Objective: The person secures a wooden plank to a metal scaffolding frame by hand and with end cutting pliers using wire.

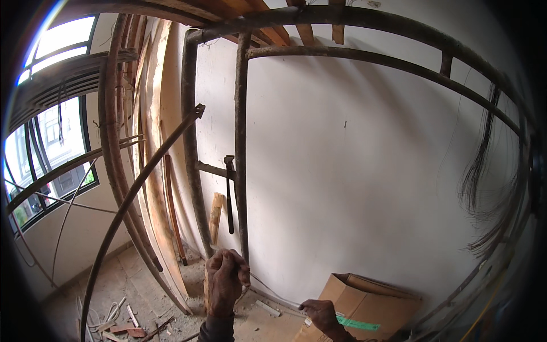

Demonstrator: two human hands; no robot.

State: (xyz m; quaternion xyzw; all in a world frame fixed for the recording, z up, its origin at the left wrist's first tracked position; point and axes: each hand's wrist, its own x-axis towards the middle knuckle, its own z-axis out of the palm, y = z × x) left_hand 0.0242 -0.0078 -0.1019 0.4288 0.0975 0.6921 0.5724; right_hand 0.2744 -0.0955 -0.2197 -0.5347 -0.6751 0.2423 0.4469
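Observation:
My left hand (225,280) is closed, with its fingers curled in front of the lower part of a metal scaffold frame (241,142). Whatever it may hold is hidden, and I cannot tell if it touches the tube. Lower and to the right, my right hand (322,317) is bent with thumb and fingers pinched together. Anything between those fingertips is too small to name. Behind it stands an open cardboard box (370,299) with a strip of green tape. Above my left hand, a hammer (229,196) with a dark handle hangs from a short crossbar of the frame.
A long metal brace (137,196) slants across the left side. Tall boards (152,159) lean beside the white wall (353,171). Wood scraps (128,329) litter the dusty floor. Bundles of thin wire (481,154) hang at the right, and timber beams (268,28) cross overhead.

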